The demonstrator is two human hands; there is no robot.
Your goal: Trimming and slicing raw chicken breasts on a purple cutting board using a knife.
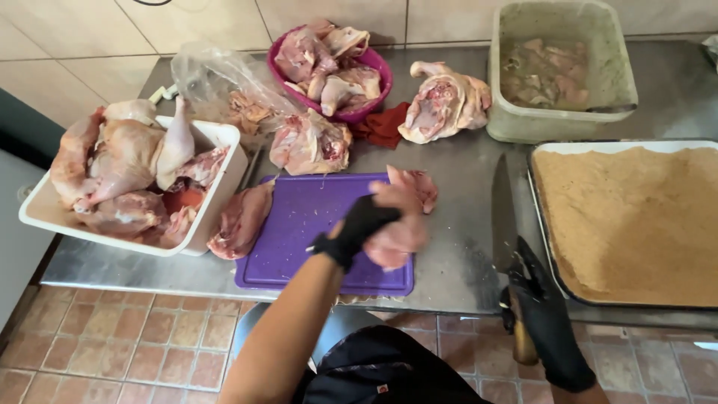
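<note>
Left hand (pixel 359 224) grips a raw chicken piece (pixel 396 236) at the right edge of the purple cutting board (pixel 299 217); right hand (pixel 542 303) clenches the knife (pixel 505 217) just right of the board — keep the blade clear until the meat lies flat.

The chicken piece (pixel 396 224) in the left hand (pixel 359 224) is blurry. The right hand (pixel 542 307) hides most of the knife handle (pixel 523 344). The picture's edge cuts off the crumb tray (pixel 553 150) and the green tub (pixel 523 127).
</note>
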